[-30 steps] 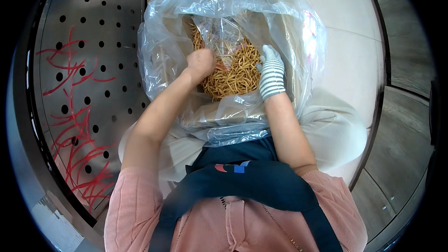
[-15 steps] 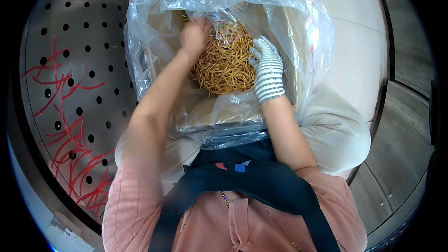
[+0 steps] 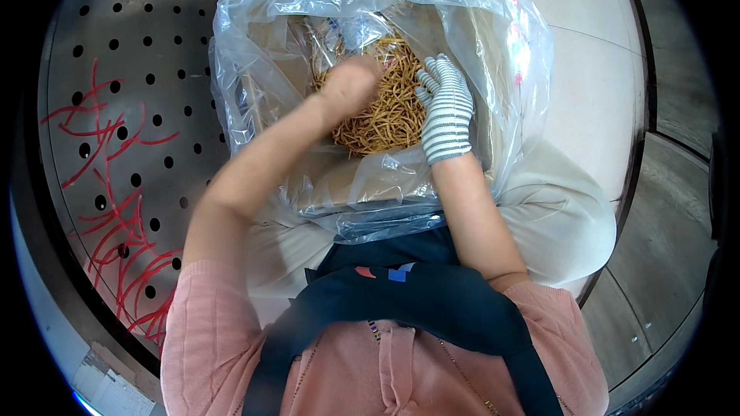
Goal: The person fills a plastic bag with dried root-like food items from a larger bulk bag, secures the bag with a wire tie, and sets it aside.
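A heap of thin, dried, golden-brown strips (image 3: 385,119) lies inside a clear plastic bag (image 3: 231,54) that lines a cardboard box (image 3: 339,185). Over the heap's left part is my left hand (image 3: 353,83), bare and smeared by motion, its fingers curled down and mostly hidden. My right hand (image 3: 447,108) wears a white glove with grey stripes. It rests along the heap's right edge with its fingers stretched out, slightly bent, touching the strips. Crumpled clear film (image 3: 358,29) covers the far end of the heap.
To the left stands a dark metal panel (image 3: 166,162) with rows of round holes and red scrawled lines. At the right is a pale floor surface (image 3: 590,85) with dark grey tiles (image 3: 678,185) beyond it. The box sits against my crossed legs (image 3: 559,219).
My left hand has moved right and nearer, from the heap's far left edge to over its middle left, uncovering film behind it. The gloved right hand has barely moved.
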The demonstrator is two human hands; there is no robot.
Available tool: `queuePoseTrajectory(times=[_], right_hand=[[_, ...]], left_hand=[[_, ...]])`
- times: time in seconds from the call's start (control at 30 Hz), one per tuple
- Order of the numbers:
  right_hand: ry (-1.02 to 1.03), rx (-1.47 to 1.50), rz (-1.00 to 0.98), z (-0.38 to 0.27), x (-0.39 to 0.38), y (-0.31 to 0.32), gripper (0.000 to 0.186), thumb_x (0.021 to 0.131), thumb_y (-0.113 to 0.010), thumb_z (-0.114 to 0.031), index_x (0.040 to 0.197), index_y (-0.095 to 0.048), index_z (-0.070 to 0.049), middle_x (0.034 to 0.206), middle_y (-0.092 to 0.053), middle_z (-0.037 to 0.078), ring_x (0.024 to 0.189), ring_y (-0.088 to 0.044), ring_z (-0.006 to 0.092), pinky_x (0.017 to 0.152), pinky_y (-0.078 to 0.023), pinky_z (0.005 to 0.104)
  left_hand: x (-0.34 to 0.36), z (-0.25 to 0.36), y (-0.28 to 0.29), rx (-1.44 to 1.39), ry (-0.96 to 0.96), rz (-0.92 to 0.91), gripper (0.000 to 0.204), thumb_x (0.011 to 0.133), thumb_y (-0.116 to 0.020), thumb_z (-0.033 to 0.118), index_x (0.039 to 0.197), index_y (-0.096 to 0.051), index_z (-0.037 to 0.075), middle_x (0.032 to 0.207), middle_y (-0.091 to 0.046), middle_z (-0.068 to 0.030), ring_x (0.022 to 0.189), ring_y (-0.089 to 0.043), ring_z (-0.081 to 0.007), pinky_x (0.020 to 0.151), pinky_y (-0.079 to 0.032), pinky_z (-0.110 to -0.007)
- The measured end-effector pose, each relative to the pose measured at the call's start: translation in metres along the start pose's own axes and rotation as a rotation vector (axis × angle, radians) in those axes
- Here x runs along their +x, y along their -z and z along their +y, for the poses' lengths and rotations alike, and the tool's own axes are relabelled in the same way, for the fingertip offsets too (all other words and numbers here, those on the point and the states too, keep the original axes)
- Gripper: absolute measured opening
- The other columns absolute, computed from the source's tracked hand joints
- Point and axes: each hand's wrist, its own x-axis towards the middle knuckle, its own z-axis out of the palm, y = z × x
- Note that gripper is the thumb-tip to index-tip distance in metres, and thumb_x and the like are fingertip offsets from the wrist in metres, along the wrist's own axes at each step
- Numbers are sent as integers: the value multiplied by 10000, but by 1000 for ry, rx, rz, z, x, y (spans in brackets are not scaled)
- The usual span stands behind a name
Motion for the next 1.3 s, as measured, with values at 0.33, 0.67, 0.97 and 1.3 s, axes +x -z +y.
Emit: queuePoseTrajectory(times=[0.33,0.67,0.97,1.3], right_hand=[[19,50,-10,1,8,9,528,840,-592,-256,1286,-464,-4,1182,-545,127,1025,-546,263,859,-422,369],[46,-11,-22,0,3,5,389,853,-587,-185,1191,-544,3,1087,-597,99,927,-579,210,750,-457,303],[95,-11,-75,-8,4,7,444,883,-538,-275,1240,-507,-14,1212,-581,112,1092,-550,251,861,-410,337],[186,-273,-503,-24,-29,-14,445,843,-624,-358,1165,-554,-60,1037,-598,63,945,-561,173,785,-477,315]], left_hand=[[20,95,-35,243,-20,-630,1107,597,-806,401,1461,-167,135,1487,-203,-168,1371,-202,-349,1025,-227,-601],[-3,57,-90,-39,126,-141,420,644,-714,146,1011,-529,60,931,-585,-123,956,-569,-305,781,-478,-406],[-54,23,33,-1031,532,15,555,676,-707,41,1192,-506,18,1013,-652,-108,896,-633,-201,823,-506,-325],[-73,36,95,-1276,671,264,560,712,-737,104,1212,-503,12,1057,-633,-111,949,-630,-193,864,-520,-334]])
